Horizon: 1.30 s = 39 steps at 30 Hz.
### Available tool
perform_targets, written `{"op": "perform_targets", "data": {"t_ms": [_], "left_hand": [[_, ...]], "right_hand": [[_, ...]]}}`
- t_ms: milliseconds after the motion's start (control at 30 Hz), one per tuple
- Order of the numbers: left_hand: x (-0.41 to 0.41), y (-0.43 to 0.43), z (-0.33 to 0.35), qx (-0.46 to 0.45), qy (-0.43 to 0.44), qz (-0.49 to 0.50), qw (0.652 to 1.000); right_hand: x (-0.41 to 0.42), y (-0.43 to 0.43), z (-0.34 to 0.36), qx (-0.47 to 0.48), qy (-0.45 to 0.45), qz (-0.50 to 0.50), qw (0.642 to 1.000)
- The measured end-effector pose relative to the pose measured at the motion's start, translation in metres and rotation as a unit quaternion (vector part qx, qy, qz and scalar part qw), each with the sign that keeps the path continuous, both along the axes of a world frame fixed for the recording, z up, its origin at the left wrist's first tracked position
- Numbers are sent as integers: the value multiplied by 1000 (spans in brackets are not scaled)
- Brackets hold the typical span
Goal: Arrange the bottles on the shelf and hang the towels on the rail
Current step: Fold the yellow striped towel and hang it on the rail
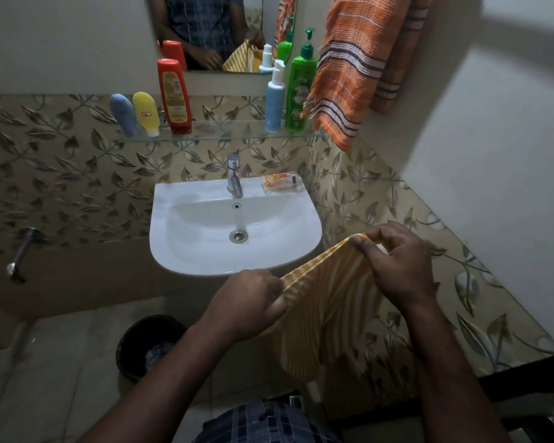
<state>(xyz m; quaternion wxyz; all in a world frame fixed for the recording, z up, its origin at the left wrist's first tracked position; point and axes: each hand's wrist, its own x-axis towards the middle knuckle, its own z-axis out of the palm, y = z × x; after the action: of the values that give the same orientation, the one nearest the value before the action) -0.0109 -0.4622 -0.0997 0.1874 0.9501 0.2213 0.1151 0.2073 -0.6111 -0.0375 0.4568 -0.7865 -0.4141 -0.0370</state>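
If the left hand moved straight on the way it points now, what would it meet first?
Probably the right hand, across the yellow striped towel both hands grip. The left hand points along its edge; depth to the sink is unclear.

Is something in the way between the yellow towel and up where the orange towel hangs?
Nothing visible blocks it. The left hand and right hand hold the yellow towel low beside the sink, and only open space lies up to the orange towel. The rail itself is not in view.
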Motion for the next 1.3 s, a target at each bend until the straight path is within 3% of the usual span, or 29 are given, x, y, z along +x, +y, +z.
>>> {"op": "perform_targets", "data": {"t_ms": [267,733,867,1000,1100,1200,1300], "left_hand": [[-7,7,-29,-4,-47,29,998],[-50,30,-71,36,-7,26,999],[-56,31,-76,26,-112,60,992],[-54,35,-63,-88,-244,129,957],[-54,39,-54,-222,-315,209,899],[-52,40,-45,-326,-359,241,841],[-55,43,-41,-356,-365,236,827]], "right_hand": [[4,10,-8,28,9,-46,999],[12,21,-22,49,91,-151,983],[12,22,-22,38,90,-167,981],[12,22,-27,23,94,-193,976],[13,21,-32,15,83,-200,976],[11,21,-34,14,81,-200,976],[8,24,-35,3,73,-203,976]]}}
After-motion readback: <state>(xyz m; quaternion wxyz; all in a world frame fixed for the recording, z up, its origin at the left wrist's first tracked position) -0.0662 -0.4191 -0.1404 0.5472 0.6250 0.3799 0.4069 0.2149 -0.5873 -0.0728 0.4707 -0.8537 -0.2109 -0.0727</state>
